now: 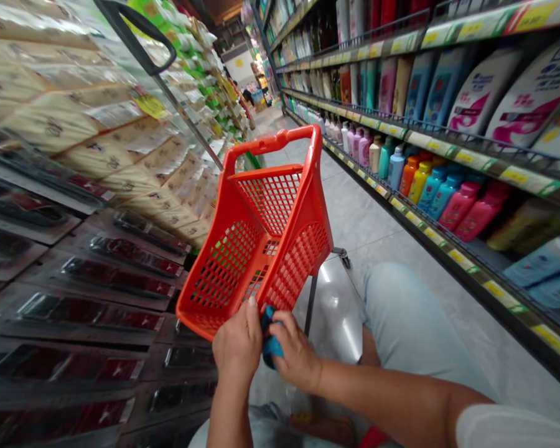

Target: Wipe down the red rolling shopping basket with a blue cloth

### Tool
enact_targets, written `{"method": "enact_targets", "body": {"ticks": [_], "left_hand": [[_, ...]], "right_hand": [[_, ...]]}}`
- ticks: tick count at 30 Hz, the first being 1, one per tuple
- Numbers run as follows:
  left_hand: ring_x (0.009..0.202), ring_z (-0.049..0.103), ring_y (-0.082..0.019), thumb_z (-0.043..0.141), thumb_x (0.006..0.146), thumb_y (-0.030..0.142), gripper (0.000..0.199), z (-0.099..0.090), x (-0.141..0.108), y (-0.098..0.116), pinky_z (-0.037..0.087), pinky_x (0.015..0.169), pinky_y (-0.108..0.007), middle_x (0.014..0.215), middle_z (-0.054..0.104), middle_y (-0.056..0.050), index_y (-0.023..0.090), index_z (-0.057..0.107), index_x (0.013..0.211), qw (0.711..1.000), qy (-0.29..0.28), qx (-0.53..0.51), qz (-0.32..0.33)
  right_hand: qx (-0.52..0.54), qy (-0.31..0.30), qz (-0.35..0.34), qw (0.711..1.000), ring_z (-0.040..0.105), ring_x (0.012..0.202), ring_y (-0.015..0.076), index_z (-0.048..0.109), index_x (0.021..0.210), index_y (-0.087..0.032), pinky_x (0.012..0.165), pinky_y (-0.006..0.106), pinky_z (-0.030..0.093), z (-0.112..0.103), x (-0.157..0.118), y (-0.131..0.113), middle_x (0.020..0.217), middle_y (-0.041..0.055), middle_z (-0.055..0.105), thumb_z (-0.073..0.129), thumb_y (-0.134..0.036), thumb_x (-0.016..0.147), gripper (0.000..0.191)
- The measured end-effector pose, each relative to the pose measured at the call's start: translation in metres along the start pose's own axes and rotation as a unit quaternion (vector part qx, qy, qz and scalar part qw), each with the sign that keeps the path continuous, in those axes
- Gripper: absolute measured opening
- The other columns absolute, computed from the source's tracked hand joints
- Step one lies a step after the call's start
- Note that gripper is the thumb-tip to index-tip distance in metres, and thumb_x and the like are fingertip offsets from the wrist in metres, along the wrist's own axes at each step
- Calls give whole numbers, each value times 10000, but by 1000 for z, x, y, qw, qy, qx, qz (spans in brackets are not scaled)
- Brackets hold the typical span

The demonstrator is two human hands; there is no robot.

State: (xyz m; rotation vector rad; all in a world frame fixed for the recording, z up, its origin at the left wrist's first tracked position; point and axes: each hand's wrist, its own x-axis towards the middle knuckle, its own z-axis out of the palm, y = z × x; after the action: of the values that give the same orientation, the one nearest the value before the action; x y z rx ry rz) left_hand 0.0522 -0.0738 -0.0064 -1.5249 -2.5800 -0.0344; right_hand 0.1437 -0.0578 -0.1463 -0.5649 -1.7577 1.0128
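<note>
A red plastic shopping basket (280, 242) with perforated walls sits tilted in the middle of the head view. My left hand (238, 339) is closed on its near rim, thumb lying over the edge. Close beside it, my right hand (295, 351) grips a blue cloth (271, 339) and presses it against the basket's near outer corner. The fingers of my right hand partly cover the cloth. At the far end the basket's red handle (266, 144) stands raised.
Shelves of shampoo bottles (462, 205) line the right side. Hanging packaged goods (93, 311) and stacked tissue packs (74, 124) crowd the left. A grey handle on a metal pole (149, 50) rises beyond the basket. A caster (343, 256) stands on the grey tiled floor; my knee (396, 311) is nearby.
</note>
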Motion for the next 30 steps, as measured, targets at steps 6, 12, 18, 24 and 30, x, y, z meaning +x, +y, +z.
{"method": "enact_targets", "body": {"ticks": [6, 12, 18, 24, 30], "left_hand": [[640, 671, -210, 275, 1038, 339, 477, 7, 0, 4, 291, 563, -297, 725, 736, -94, 186, 684, 846, 999, 37, -23, 33], [749, 686, -218, 228, 1037, 394, 528, 11, -9, -1, 487, 782, -350, 761, 723, -77, 203, 674, 830, 992, 51, -67, 95], [1124, 631, -256, 268, 1036, 372, 449, 27, -33, -23, 173, 1203, -650, 1057, 747, -70, 232, 694, 1047, 963, 140, -209, 93], [1052, 652, -205, 235, 1045, 397, 495, 35, -41, -27, 231, 1230, -560, 1038, 735, -56, 224, 699, 1072, 933, 163, -309, 86], [1132, 681, -177, 153, 1059, 441, 545, 35, -48, -23, 36, 1300, -516, 1130, 754, -33, 250, 616, 1273, 884, 151, -440, 57]], "right_hand": [[-28, 199, 92, 975, 528, 1181, 216, 533, 1091, -231, 1113, 440, 443, -24, 54, 5, 1176, 83, 485, 459, -39, 754, 396], [-23, 42, 10, 999, 543, 1197, 220, 567, 1155, -251, 1061, 388, 493, -22, 16, 1, 1238, 80, 506, 500, -31, 750, 465], [-31, 107, 159, 981, 561, 1088, 226, 541, 1077, -229, 1055, 443, 487, -20, 9, 28, 1094, 73, 508, 453, -30, 697, 438], [3, -27, 61, 998, 546, 1165, 206, 540, 1132, -243, 1070, 375, 469, -9, -20, 2, 1202, 72, 478, 484, -20, 692, 497], [-39, 83, 162, 983, 564, 1064, 219, 500, 1096, -227, 1023, 424, 494, -8, -17, 8, 1087, 69, 486, 450, -48, 715, 424]]}}
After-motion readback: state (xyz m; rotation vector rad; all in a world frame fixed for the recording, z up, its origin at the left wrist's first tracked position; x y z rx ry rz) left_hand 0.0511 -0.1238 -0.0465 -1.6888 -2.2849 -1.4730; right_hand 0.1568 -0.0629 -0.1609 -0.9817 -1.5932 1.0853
